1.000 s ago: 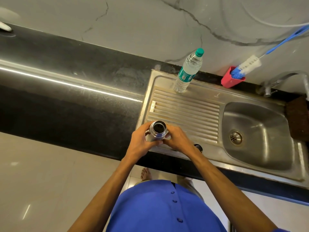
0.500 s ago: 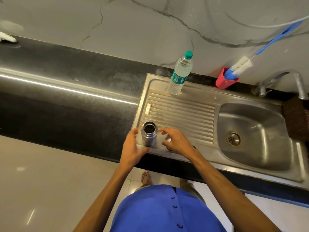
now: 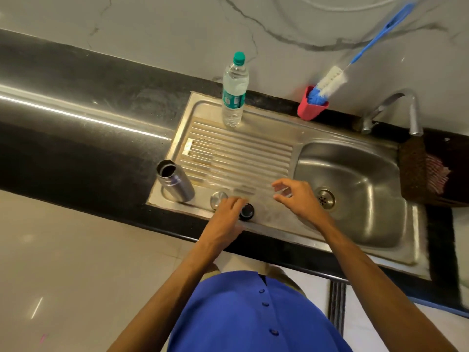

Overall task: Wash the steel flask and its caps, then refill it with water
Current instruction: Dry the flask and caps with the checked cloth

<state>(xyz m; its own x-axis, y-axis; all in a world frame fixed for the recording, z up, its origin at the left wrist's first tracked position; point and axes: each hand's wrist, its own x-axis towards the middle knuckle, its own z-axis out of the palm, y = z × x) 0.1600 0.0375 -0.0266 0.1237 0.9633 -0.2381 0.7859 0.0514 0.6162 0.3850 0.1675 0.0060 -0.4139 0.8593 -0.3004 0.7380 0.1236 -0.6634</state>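
Standing one steel flask (image 3: 175, 184) uncapped at the drainboard's front-left corner, mouth up for washing. Two caps are lying along the front edge: steel cap (image 3: 218, 199) and black cap (image 3: 247, 211). My left hand (image 3: 227, 212) is resting between them, fingers loosely curled; right hand (image 3: 298, 199) is hovering spread, gripping nothing.
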